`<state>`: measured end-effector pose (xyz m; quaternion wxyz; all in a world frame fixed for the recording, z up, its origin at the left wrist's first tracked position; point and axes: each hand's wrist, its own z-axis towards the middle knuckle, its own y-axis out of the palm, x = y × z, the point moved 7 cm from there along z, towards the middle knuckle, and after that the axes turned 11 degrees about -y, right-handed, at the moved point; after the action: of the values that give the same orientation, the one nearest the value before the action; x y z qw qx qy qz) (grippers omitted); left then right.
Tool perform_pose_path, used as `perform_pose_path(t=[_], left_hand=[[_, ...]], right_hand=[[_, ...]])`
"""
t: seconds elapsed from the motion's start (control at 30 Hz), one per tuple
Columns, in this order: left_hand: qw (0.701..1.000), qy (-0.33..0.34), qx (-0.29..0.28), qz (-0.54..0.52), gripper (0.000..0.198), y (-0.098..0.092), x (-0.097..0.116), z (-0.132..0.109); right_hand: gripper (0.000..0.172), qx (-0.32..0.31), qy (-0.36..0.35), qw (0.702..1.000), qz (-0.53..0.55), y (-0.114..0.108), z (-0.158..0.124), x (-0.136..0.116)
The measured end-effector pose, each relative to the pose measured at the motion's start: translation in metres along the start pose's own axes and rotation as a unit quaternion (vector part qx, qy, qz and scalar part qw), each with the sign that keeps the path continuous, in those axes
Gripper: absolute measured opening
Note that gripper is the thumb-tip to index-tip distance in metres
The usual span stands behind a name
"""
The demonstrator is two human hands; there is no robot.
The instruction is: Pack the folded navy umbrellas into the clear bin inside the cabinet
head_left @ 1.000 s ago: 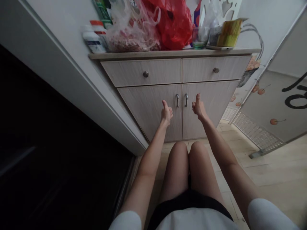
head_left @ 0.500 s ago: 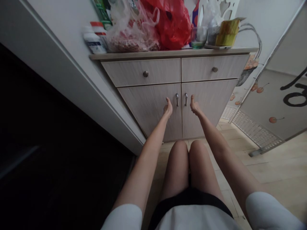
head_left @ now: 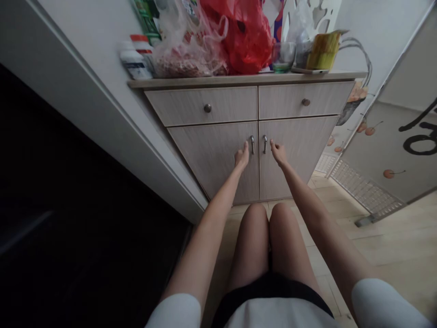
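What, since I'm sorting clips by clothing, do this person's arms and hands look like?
The left hand and right hand are bare, with no gloves or cables. The left sleeve and right sleeve are short and white.

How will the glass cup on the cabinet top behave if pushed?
The glass cup is probably fragile and slippery: its walls look thin and smooth. Standing upright near the cabinet top's front edge, it might tip over.

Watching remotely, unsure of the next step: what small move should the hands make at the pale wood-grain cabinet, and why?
Probably curl the left hand and right hand around the slim silver door handles: both hands sit just below them, apparently not gripping yet.
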<state>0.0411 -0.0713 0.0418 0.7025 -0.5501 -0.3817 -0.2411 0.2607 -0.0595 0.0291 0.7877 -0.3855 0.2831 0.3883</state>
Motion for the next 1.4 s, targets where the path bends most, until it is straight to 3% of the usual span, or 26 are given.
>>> perform_pose_path(t=[0.1, 0.2, 0.33, 0.43, 0.63, 0.77, 0.9, 1.23, 1.4], left_hand=[[0.999, 0.016, 0.025, 0.016, 0.055, 0.003, 0.009, -0.003], [0.998, 0.055, 0.030, 0.004, 0.032, 0.013, 0.023, -0.004], [0.998, 0.047, -0.004, 0.028, 0.026, 0.028, 0.028, 0.000], [0.998, 0.040, -0.007, 0.044, 0.023, 0.028, 0.028, 0.000], [0.996, 0.058, 0.007, 0.061, 0.024, 0.016, 0.021, -0.022], [0.995, 0.088, 0.020, 0.050, 0.023, 0.005, 0.009, -0.054], [0.993, 0.111, 0.043, 0.020, 0.022, -0.016, -0.013, -0.094], [0.973, 0.159, 0.166, -0.035, 0.031, -0.100, -0.079, -0.180], [0.956, 0.119, 0.264, -0.038, 0.031, -0.143, -0.129, -0.203]], right_hand=[[0.064, 0.037, -0.029, 0.999, -0.009, 0.003, 0.002, -0.007], [0.049, 0.017, -0.046, 0.999, 0.002, 0.017, 0.003, -0.014], [0.030, -0.022, -0.028, 0.999, 0.003, 0.031, 0.005, -0.016], [0.022, -0.043, -0.018, 0.999, -0.006, 0.032, 0.004, -0.016], [0.024, -0.050, -0.036, 0.998, 0.013, 0.019, -0.019, -0.025], [0.028, -0.045, -0.070, 0.996, 0.035, -0.006, -0.054, -0.033], [0.028, -0.017, -0.102, 0.995, -0.013, -0.043, -0.094, -0.041], [0.030, 0.085, -0.112, 0.979, -0.149, -0.138, -0.174, -0.045], [0.033, 0.115, -0.117, 0.972, -0.167, -0.181, -0.199, -0.042]])
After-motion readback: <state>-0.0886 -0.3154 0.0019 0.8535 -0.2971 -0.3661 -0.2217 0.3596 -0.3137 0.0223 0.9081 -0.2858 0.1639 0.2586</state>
